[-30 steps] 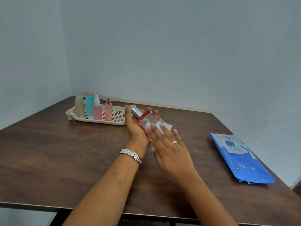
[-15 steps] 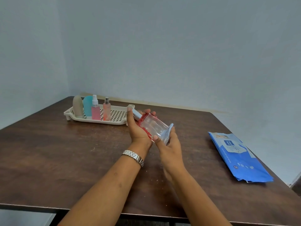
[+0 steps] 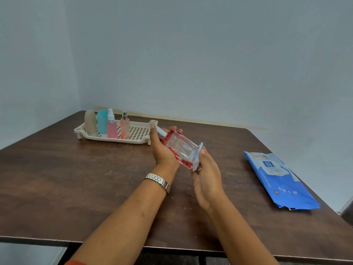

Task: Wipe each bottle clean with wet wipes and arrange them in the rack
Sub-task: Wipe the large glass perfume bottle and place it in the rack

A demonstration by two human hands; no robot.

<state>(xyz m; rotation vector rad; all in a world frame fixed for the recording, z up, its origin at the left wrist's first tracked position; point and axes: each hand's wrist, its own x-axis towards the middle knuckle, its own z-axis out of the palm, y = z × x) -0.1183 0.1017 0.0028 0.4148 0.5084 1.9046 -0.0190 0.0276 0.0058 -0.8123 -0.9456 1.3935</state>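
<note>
My left hand (image 3: 162, 150) grips a clear glass bottle (image 3: 180, 148) with red trim and a silver cap, tilted with its cap toward the rack. My right hand (image 3: 207, 175) presses a wet wipe (image 3: 197, 156) flat against the bottle's base. The beige perforated rack (image 3: 139, 132) stands at the back left of the table. In it stand a beige bottle (image 3: 90, 122), a teal bottle (image 3: 102, 122), a pink spray bottle (image 3: 111, 125) and an orange-pink spray bottle (image 3: 124, 126).
A blue pack of wet wipes (image 3: 278, 180) lies at the table's right side near the edge. The dark wooden table (image 3: 66, 178) meets grey walls at the back and left. Its front edge runs just below my forearms.
My right hand has slid with the wipe from the bottle's upper face down to its base. My left hand has tipped the bottle so its base faces the right hand.
</note>
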